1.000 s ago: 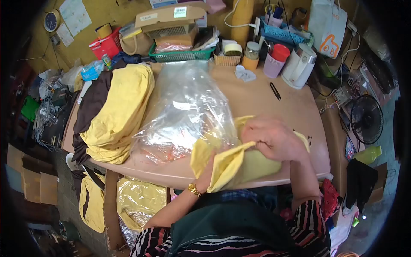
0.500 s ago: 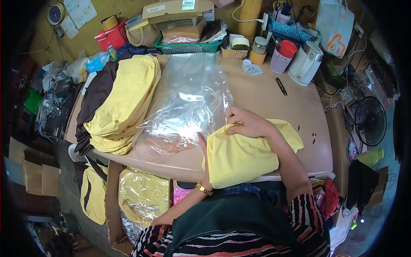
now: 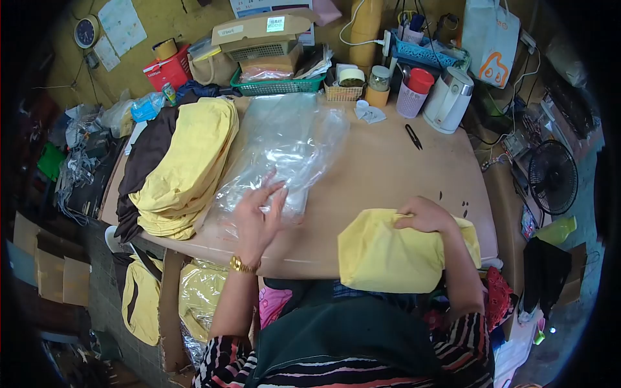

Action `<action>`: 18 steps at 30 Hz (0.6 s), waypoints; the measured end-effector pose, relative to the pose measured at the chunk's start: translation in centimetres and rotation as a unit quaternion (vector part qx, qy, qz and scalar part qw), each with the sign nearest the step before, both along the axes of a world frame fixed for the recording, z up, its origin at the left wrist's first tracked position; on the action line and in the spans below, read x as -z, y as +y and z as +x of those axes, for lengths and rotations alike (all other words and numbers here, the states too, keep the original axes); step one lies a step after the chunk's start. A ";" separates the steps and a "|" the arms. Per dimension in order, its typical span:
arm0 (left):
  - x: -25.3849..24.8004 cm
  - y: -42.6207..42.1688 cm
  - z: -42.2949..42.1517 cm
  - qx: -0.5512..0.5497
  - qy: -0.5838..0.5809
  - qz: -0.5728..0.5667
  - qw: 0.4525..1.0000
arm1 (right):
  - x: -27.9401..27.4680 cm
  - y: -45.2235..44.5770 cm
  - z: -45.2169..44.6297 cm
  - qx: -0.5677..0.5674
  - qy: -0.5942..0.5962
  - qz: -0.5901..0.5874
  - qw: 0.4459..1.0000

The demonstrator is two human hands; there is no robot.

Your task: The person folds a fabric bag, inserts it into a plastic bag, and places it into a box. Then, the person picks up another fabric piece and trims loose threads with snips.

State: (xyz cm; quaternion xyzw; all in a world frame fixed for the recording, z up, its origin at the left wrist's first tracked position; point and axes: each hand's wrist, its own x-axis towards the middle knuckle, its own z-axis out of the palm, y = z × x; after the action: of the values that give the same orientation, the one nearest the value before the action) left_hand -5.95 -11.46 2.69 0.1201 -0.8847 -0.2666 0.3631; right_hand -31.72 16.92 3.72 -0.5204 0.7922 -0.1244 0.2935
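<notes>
Yellow cloth pile point(image 3: 184, 171): left edge of table point(image 3: 381, 165). Clear plastic point(image 3: 278, 132): beside it; my left hand point(image 3: 257, 216) over its near end, fingers apart, touch best light. Folded yellow cloth point(image 3: 388, 255): by near right corner, overhanging; my right hand point(image 3: 424, 215) clamped on it, best held level.

No wording is legible for certain. The white bag point(image 3: 486, 40) bears an orange outlined sign point(image 3: 496, 68); lettering on the cardboard box's label point(image 3: 275, 24), the red box point(image 3: 169, 72) and the calendar point(image 3: 260, 6) is too small.
</notes>
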 end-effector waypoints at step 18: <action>-15.0 5.7 -7.6 0.037 -0.201 -0.234 0.950 | -3.5 -3.6 7.1 0.228 -0.030 -0.577 0.784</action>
State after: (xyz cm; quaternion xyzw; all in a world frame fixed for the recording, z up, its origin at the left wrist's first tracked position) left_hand -13.53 -5.71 17.64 0.0497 -0.9807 -0.0356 0.1855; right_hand -24.63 13.36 7.26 -0.3924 0.6592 -0.6371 -0.0746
